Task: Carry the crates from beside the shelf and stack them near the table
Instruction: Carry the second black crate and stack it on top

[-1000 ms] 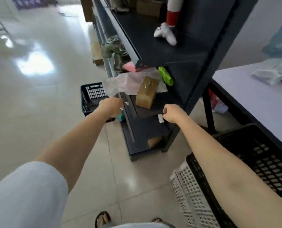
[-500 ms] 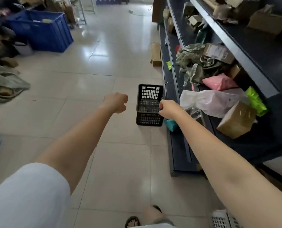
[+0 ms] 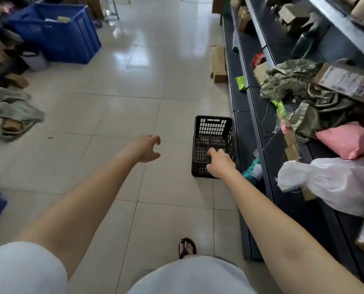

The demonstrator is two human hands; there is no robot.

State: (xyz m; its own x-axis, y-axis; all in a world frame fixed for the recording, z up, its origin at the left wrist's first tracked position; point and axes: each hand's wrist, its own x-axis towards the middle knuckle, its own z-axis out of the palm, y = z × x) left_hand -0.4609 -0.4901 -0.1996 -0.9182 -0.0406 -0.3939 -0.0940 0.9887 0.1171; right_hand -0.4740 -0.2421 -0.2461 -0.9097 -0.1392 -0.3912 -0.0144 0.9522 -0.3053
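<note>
Two bare arms reach ahead of you, neither holding anything. Your sandalled foot (image 3: 187,248) is planted mid-stride on the tiled floor (image 3: 117,115). Left hand (image 3: 145,148) hangs over bare tile, fingers spread and curled, likely pre-shaped for a crate rim. Right hand (image 3: 219,163) overlaps the black perforated crate (image 3: 213,132) in view, fingers loosely bent; contact cannot be told. That crate sits on the floor just beside the dark shelf (image 3: 253,115), so expect a two-handed lift. Farther off left stands a blue bin (image 3: 58,39).
</note>
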